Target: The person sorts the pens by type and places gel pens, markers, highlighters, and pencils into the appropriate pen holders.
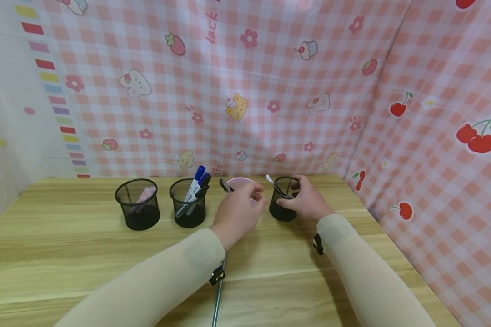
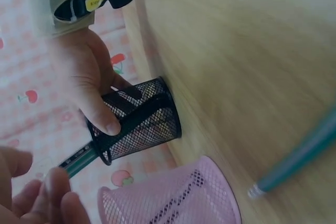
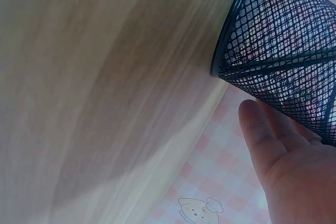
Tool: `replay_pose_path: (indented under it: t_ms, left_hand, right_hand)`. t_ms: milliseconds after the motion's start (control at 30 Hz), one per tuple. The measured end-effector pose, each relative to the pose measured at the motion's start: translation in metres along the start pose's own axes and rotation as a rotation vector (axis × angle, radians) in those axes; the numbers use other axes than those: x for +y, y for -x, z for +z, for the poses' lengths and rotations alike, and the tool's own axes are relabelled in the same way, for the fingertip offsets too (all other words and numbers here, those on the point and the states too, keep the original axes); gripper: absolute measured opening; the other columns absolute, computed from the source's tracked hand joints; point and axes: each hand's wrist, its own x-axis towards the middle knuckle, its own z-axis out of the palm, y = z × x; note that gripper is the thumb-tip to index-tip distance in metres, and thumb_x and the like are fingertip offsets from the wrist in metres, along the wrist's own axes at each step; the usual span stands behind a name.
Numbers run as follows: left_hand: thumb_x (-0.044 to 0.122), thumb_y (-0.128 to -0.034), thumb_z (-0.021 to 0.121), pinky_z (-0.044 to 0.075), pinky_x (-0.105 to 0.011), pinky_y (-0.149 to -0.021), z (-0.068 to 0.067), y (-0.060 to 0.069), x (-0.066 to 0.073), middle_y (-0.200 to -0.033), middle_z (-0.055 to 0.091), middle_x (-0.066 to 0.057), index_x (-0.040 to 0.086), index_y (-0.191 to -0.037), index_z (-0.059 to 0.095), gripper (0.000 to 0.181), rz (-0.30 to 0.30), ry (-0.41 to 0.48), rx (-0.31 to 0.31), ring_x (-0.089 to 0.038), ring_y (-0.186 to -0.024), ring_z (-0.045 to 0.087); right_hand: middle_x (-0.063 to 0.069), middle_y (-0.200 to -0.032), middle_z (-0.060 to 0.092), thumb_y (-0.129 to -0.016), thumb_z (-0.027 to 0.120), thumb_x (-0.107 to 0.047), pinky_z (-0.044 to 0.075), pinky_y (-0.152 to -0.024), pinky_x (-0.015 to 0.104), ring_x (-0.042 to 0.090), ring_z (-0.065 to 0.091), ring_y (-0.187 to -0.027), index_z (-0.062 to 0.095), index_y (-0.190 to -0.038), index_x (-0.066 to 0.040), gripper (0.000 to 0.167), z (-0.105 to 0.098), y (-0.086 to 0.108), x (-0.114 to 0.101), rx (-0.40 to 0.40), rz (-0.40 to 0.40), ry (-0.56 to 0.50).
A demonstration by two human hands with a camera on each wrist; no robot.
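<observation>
My right hand (image 1: pixel 307 200) holds a black mesh pen holder (image 1: pixel 283 213), its thumb along the near side and fingers round the far side. A dark stick with a white knobbly top (image 1: pixel 268 178) leans out of that holder; in the left wrist view a green-and-black pencil-like stick (image 2: pixel 81 159) shows at its mouth. My left hand (image 1: pixel 239 211), fingers loosely bent and nothing seen between them, is just left of the holder, in front of a pink mesh pen holder (image 2: pixel 173 192). A dark pen end (image 1: pixel 226 185) pokes out of the pink one, largely hidden in the head view.
Left of my hands stands a black mesh holder (image 1: pixel 190 220) with several markers (image 1: pixel 196 184). Farther left, another black holder (image 1: pixel 142 220) contains something pale pink (image 1: pixel 146 194). A green pencil (image 1: pixel 217 302) lies on the wooden table (image 1: pixel 86 263) beneath my left forearm. Patterned cloth (image 1: pixel 270 81) hangs behind.
</observation>
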Motion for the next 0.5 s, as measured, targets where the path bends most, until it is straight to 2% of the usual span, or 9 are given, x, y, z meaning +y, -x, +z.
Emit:
replay_pose_path:
  t_ms: [200, 367, 500]
  left_hand:
    - [0.037, -0.1019, 0.070, 0.057, -0.038, -0.085, -0.008, 0.018, -0.008, -0.106, 0.077, 0.008, 0.020, -0.123, 0.070, 0.027, 0.021, -0.172, -0.154, -0.012, -0.090, 0.070]
    - [0.037, -0.0992, 0.074, 0.058, -0.040, -0.086, -0.015, 0.031, -0.017, -0.105, 0.075, 0.006, 0.019, -0.120, 0.071, 0.028, 0.032, -0.270, -0.238, -0.015, -0.095, 0.070]
    - [0.038, -0.0991, 0.074, 0.059, -0.043, -0.088, -0.020, 0.041, -0.027, -0.113, 0.078, 0.000, 0.015, -0.127, 0.070, 0.036, 0.018, -0.361, -0.309, -0.021, -0.100, 0.073]
  right_hand:
    - [0.023, -0.154, 0.049, -0.090, 0.083, -0.039, 0.045, -0.116, 0.057, 0.041, 0.051, -0.142, 0.026, -0.161, -0.008, 0.097, 0.001, 0.000, 0.001, 0.005, -0.003, 0.004]
    - [0.022, -0.155, 0.048, -0.089, 0.083, -0.041, 0.044, -0.116, 0.057, 0.041, 0.050, -0.142, 0.025, -0.162, -0.007, 0.099, 0.000, 0.001, 0.001, 0.002, 0.003, 0.005]
    - [0.021, -0.155, 0.049, -0.089, 0.083, -0.041, 0.044, -0.116, 0.057, 0.041, 0.050, -0.143, 0.025, -0.162, -0.008, 0.099, -0.001, 0.001, 0.000, -0.001, 0.007, 0.007]
